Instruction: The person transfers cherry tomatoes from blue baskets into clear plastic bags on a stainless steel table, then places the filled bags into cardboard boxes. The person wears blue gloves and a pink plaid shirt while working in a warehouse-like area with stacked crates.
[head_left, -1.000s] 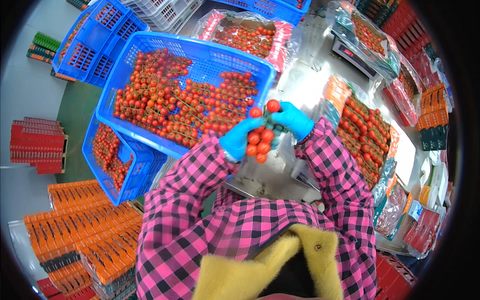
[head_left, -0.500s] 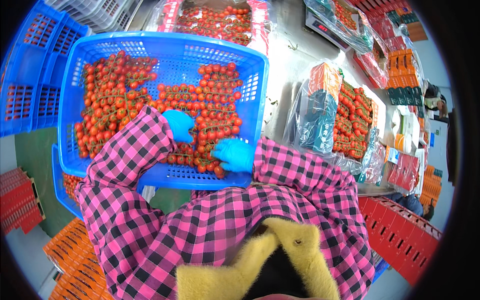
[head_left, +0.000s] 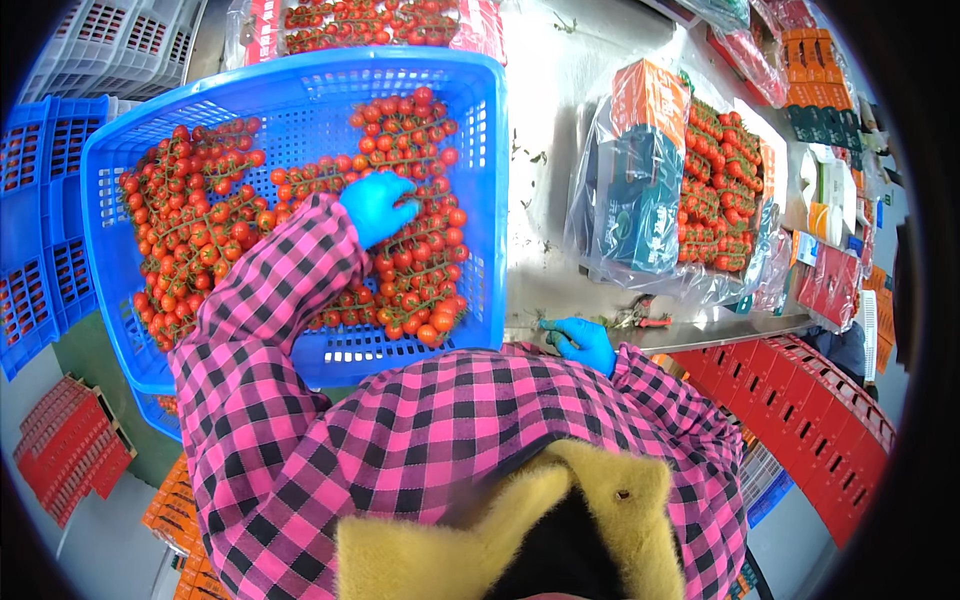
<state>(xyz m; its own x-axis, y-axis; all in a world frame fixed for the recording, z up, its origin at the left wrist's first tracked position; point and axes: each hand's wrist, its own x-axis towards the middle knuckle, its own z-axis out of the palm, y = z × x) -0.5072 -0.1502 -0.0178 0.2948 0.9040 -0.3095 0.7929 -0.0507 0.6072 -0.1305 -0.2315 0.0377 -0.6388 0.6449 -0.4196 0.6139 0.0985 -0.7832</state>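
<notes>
Head view: right hand [head_left: 586, 345] off tomatoes [head_left: 420, 262], outside blue crate [head_left: 487, 170].

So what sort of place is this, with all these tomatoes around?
Most likely a produce packing room. What suggests it: a big blue crate of vine tomatoes, a carton of them in clear plastic on a metal table, and rows of red boxes nearby.

Red, green-stemmed vine tomatoes [head_left: 420, 270], heaped in bunches inside blue perforated crate [head_left: 490, 200]
</notes>
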